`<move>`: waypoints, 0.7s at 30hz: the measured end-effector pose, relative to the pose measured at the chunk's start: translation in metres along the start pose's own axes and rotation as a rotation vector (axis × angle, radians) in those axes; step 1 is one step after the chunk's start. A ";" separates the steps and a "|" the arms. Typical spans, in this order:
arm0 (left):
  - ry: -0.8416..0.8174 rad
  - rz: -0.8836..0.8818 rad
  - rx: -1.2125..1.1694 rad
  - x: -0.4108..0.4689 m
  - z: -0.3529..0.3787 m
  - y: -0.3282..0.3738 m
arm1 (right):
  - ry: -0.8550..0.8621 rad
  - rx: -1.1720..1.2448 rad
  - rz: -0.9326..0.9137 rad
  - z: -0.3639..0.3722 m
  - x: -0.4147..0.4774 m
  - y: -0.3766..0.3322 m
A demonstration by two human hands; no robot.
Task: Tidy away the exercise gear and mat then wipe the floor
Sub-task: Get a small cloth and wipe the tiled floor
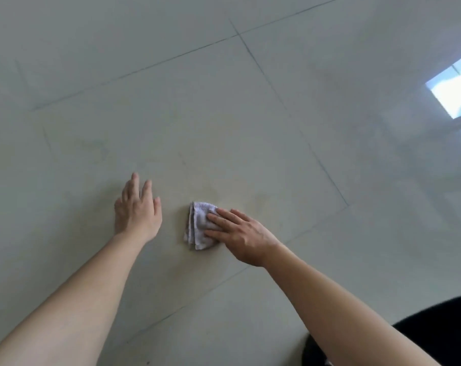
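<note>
With my right hand [240,236] pressing flat, fingers straight, on the folded cloth [199,225] at lower centre and my left hand [137,210] spread on the floor [224,107], I'd wipe in overlapping passes.

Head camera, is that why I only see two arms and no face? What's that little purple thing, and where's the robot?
There is no robot here, just a person. The camera sits on their head and looks down, so you see only their arms. The right hand presses a folded pale purple cloth against the tiled floor with straight fingers, for wiping. The left hand is open, fingers spread, holding nothing. The bright patch at the right is light reflected in the shiny tiles.
</note>
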State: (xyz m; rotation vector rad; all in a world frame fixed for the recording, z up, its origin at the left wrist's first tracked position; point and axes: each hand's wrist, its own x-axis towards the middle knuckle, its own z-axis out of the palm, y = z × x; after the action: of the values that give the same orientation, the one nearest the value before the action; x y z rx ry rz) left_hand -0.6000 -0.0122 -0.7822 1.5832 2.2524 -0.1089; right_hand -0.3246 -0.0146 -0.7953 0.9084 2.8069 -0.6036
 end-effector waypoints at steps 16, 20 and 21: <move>-0.100 0.538 0.560 0.027 -0.254 0.331 | 0.160 0.275 0.877 -0.230 -0.054 0.149; -0.040 0.648 0.569 0.047 -0.275 0.377 | 0.171 0.274 0.917 -0.232 -0.054 0.182; -0.040 0.664 0.551 0.055 -0.269 0.384 | 0.161 0.287 0.937 -0.227 -0.056 0.189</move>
State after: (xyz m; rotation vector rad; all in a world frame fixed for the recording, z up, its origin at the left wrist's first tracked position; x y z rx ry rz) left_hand -0.3337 0.2508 -0.4937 2.4965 1.6223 -0.6037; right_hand -0.1685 0.1885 -0.6375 2.1743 2.0300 -0.7738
